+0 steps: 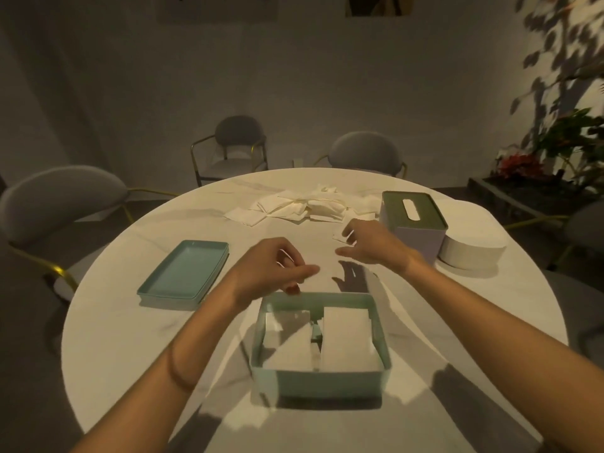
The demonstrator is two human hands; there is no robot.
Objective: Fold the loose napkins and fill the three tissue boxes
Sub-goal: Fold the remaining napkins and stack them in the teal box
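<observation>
Left hand (277, 266): raised over the round white table (130, 322), just past the far rim of the open box; fingers curled inward, thumb against fingertips, nothing visibly held.

Right hand (369, 243): further out and to the right of the left hand, apart from it; fingers spread and relaxed, holding nothing. Its shadow falls on the table surface below it.

Open teal tissue box (327, 380): directly below and nearer than both hands, lid off. Contains two stacks of folded white napkins (349, 338) lying side by side, the right stack flat and full, the left stack partly in shadow.

Teal lid (186, 273): to the left of the left hand, lying inner side up on the table, well apart from the open box.

Loose napkins (304, 207): a rumpled cream-white heap beyond both hands, toward the far side of the table.

Closed tissue box (415, 223): just to the right of the right hand; pale body, olive-green lid with an oval slot on top.

White rounded box (470, 253): further right again, just beside the closed box.

Grey upholstered chairs (238, 145): ranged around the far and left edges of the table, beyond the hands.

Leafy plant (568, 132): far right, against the wall.
</observation>
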